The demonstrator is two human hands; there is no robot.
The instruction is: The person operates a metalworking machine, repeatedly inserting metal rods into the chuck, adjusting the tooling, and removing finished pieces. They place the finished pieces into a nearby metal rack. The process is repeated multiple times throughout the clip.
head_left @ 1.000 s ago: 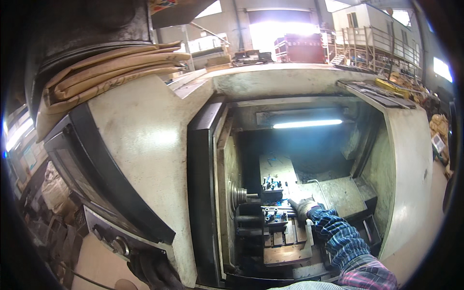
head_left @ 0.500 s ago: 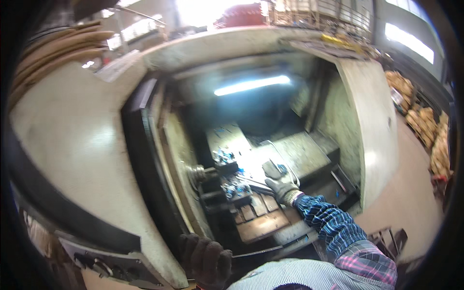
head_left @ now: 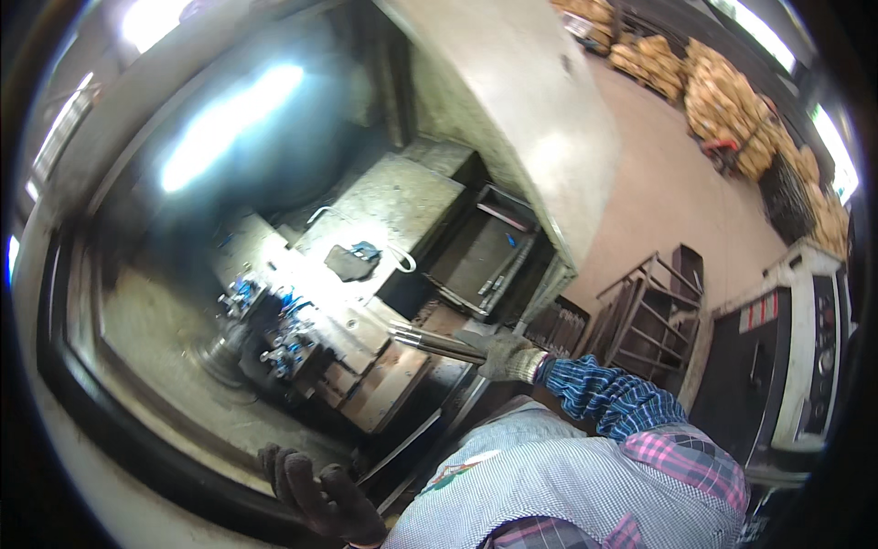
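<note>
My right hand (head_left: pixel 506 355), in a grey glove, is closed around a small bundle of metal rods (head_left: pixel 435 342). The rods stick out to the left over the front edge of the machine bed. My left hand (head_left: pixel 322 494), in a dark glove, is at the lower left by the door frame (head_left: pixel 174 457), its fingers apart and nothing in them. Inside the lathe, tool holders (head_left: pixel 291 352) with blue metal chips stand beside the round chuck (head_left: pixel 224 355). A dark rag (head_left: pixel 351 263) and a curved white hose (head_left: pixel 402 260) lie on the lit slide.
A bright tube lamp (head_left: pixel 233 126) shines at the back of the machine. A tray (head_left: pixel 457 261) with some rods lies right of the slide. On the floor at right stand a metal rack (head_left: pixel 645 316), a control cabinet (head_left: pixel 741 357) and stacked yellowish sacks (head_left: pixel 727 96).
My right hand has drawn back toward my body, out of the machine, with the rods. My left hand has gone from curled to spread fingers. The view has turned right.
</note>
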